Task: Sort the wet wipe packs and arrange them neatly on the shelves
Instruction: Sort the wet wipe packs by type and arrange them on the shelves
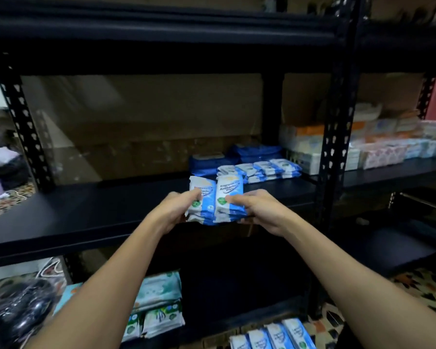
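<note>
Left hand and right hand gripping two stacks of antibacterial wipe packs, fingers curling round them, hovering at front edge of black shelf, matching packs lying behind.

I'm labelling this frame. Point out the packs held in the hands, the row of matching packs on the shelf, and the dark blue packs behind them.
held packs [228,197], head view, front label
shelf row [262,170], head view, middle pack's top
dark blue packs [257,151], head view, top face
</note>
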